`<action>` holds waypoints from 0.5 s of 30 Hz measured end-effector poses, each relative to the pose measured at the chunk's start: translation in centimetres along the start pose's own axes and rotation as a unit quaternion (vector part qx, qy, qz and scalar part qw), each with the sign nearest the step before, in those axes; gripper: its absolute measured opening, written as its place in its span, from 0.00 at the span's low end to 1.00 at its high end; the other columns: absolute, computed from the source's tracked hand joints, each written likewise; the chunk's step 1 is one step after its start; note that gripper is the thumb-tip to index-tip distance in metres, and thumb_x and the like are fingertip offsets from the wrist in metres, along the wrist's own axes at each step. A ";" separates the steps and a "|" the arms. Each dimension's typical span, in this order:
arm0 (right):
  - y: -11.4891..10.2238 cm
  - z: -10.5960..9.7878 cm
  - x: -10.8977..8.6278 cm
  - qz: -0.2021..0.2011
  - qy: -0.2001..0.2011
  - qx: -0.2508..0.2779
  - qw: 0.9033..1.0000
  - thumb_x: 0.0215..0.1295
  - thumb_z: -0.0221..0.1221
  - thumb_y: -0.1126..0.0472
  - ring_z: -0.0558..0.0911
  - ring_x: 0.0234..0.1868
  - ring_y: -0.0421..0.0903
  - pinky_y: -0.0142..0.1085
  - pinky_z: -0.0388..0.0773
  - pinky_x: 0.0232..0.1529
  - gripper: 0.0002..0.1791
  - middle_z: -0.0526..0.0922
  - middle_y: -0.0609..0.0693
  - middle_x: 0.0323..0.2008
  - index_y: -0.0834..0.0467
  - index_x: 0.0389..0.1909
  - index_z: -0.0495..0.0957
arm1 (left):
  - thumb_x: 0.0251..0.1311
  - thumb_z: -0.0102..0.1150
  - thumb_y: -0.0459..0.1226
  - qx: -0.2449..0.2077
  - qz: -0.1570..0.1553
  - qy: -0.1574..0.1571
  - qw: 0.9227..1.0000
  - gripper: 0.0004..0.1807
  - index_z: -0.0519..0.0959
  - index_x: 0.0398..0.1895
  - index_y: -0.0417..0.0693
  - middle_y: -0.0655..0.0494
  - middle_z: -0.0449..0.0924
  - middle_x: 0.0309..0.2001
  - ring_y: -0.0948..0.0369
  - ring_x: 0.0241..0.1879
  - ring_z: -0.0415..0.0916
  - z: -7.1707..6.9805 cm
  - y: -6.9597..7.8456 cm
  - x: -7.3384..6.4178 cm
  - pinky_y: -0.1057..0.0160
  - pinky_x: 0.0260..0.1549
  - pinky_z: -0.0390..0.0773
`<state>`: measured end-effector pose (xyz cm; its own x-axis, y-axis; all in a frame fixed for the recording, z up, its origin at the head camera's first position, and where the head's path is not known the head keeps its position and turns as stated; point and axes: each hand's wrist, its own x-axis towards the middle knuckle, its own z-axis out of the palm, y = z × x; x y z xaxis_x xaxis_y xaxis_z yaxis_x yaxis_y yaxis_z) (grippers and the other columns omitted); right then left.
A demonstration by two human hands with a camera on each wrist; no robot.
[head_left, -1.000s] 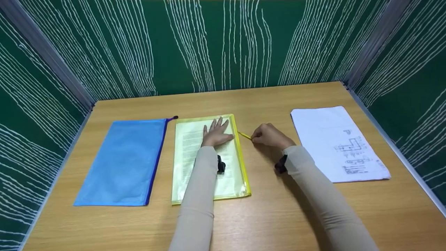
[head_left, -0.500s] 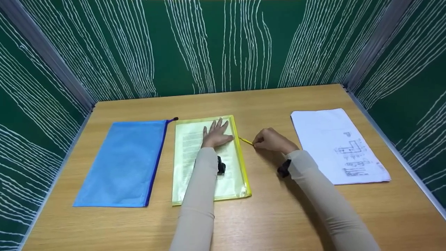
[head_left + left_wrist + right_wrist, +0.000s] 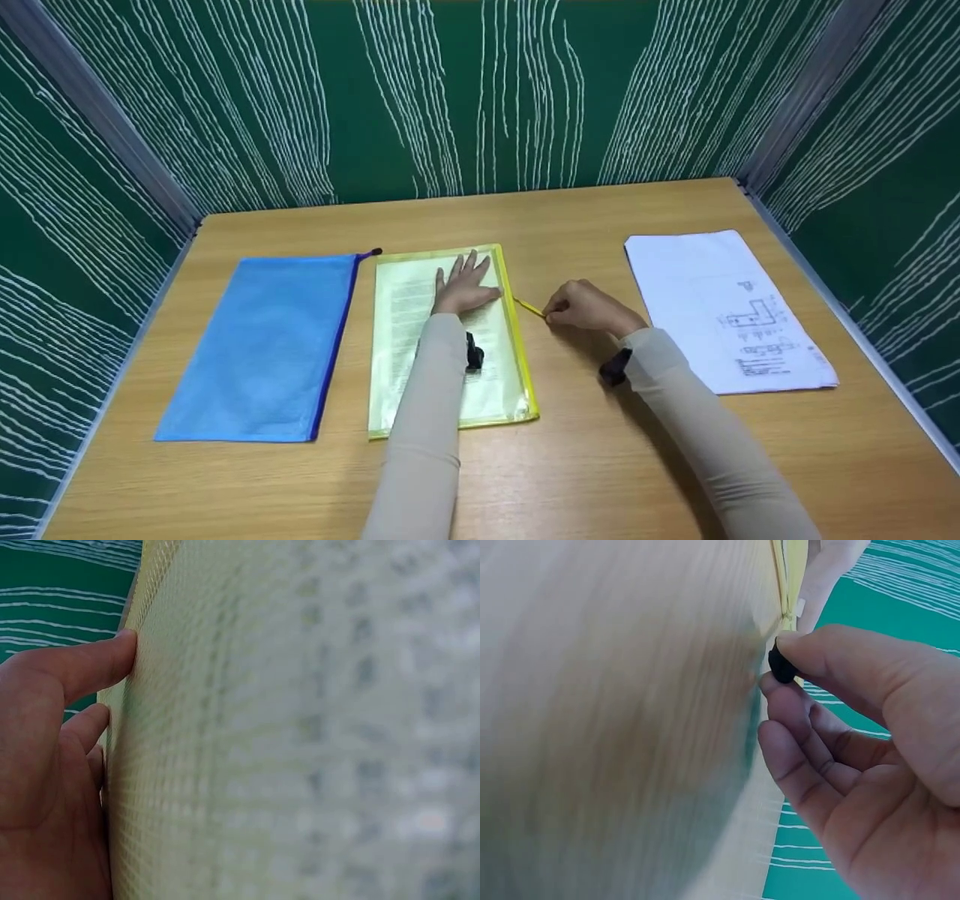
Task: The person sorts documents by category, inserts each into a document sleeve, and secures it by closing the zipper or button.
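Head view: the left hand (image 3: 466, 291) rests spread on the yellow-edged translucent mesh pouch (image 3: 493, 391) lying on the wooden table (image 3: 577, 472), probably steadying it against sliding, while the right hand (image 3: 591, 307) pinches the small black end (image 3: 781, 666) of the pouch's thin yellow pull cord (image 3: 529, 307), seemingly for firmer hold.

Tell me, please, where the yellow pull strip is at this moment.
In the head view, the yellow pull strip is just right of centre, between the yellow folder and the right hand, which pinches its far end.
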<state>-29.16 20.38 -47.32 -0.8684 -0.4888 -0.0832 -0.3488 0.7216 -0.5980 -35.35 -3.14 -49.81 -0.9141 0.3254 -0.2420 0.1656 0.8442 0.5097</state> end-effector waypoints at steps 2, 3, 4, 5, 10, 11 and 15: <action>0.0 0.0 -0.2 -0.004 -0.005 -0.007 1.000 0.61 0.61 0.69 0.82 0.33 0.43 0.35 0.80 0.35 0.08 0.87 0.59 0.37 0.64 0.38 0.86 | 0.63 0.48 0.56 -0.001 0.002 -0.002 1.000 0.41 0.46 0.77 0.63 0.61 0.32 0.78 0.58 0.77 0.25 0.0 0.0 0.0 0.44 0.71 0.23; 0.0 0.0 -0.3 -0.005 -0.007 -0.011 1.000 0.61 0.61 0.69 0.82 0.33 0.44 0.36 0.80 0.35 0.08 0.87 0.59 0.37 0.64 0.38 0.86 | 0.63 0.48 0.56 -0.002 0.003 -0.003 1.000 0.41 0.46 0.77 0.63 0.61 0.32 0.78 0.58 0.77 0.25 0.1 0.0 0.0 0.44 0.71 0.23; -0.1 -0.1 -0.4 -0.007 -0.009 -0.016 1.000 0.60 0.61 0.70 0.82 0.33 0.44 0.36 0.80 0.35 0.08 0.87 0.59 0.37 0.64 0.38 0.86 | 0.63 0.48 0.56 -0.003 0.004 -0.004 1.000 0.41 0.46 0.77 0.62 0.61 0.32 0.78 0.58 0.77 0.25 0.1 0.0 0.0 0.44 0.70 0.22; 0.0 -0.1 -0.5 -0.009 -0.011 -0.019 1.000 0.60 0.62 0.70 0.83 0.34 0.44 0.36 0.80 0.36 0.07 0.87 0.59 0.37 0.64 0.38 0.86 | 0.63 0.48 0.56 -0.003 0.004 -0.005 1.000 0.41 0.46 0.77 0.62 0.61 0.32 0.78 0.58 0.77 0.25 0.1 0.0 0.0 0.44 0.70 0.23; 0.0 -0.1 -1.0 -0.018 -0.013 -0.029 0.999 0.59 0.63 0.69 0.83 0.35 0.45 0.37 0.81 0.36 0.07 0.87 0.58 0.36 0.63 0.37 0.87 | 0.62 0.49 0.56 0.000 0.001 -0.003 1.000 0.42 0.47 0.77 0.62 0.61 0.32 0.78 0.58 0.77 0.25 0.0 0.0 0.0 0.44 0.71 0.23; 0.1 -0.1 -1.1 -0.016 -0.016 -0.028 0.999 0.59 0.63 0.69 0.83 0.34 0.45 0.37 0.81 0.36 0.07 0.87 0.58 0.37 0.63 0.37 0.87 | 0.62 0.49 0.56 0.001 0.001 -0.003 1.000 0.42 0.47 0.77 0.62 0.61 0.32 0.78 0.58 0.77 0.25 -0.1 0.0 0.0 0.44 0.71 0.23; 0.0 0.0 -1.5 -0.015 -0.027 -0.024 0.999 0.59 0.63 0.68 0.83 0.34 0.43 0.36 0.81 0.36 0.07 0.87 0.57 0.37 0.62 0.37 0.87 | 0.62 0.49 0.57 0.003 0.003 -0.002 1.000 0.42 0.47 0.77 0.62 0.60 0.32 0.78 0.57 0.77 0.26 -0.1 0.0 0.0 0.43 0.71 0.24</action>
<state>-27.86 21.10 -47.13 -0.8373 -0.5358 -0.1091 -0.3925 0.7278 -0.5623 -35.41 -3.23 -49.73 -0.9119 0.3318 -0.2417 0.1733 0.8450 0.5059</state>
